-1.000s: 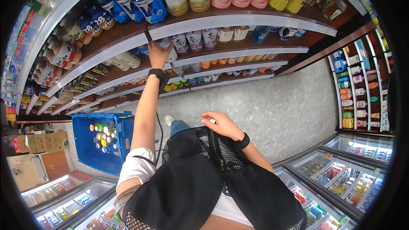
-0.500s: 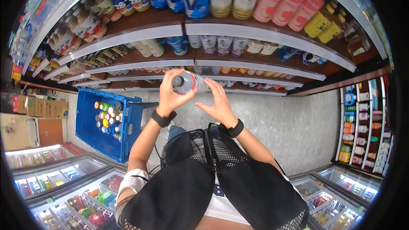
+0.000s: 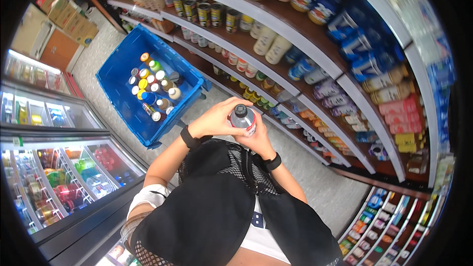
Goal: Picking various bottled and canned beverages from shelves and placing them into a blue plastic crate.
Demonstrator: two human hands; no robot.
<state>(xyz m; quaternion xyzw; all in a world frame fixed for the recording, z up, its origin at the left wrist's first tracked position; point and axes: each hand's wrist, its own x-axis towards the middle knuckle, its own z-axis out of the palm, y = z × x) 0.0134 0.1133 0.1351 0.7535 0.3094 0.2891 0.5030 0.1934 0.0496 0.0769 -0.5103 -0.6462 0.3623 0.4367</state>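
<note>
A clear plastic bottle with a black cap and a red-edged label is upright, cap toward me, in front of my chest. My left hand is closed round its left side, the thumb across the near side. From the right and below, my right hand also holds it, its fingers partly hidden behind the bottle. To the left stands a blue plastic crate with several bottles and cans inside, their caps orange, green, yellow, white and blue.
Long drink shelves run from upper left to lower right, packed with bottles and cans. Glass-topped freezers line the left side. Cardboard boxes are stacked at the far left. Another stocked rack stands at lower right.
My view has turned left, bringing the crate closer to the middle. The bottle is now lower and nearer my chest. My right hand, apart and spread before, has closed on it.
</note>
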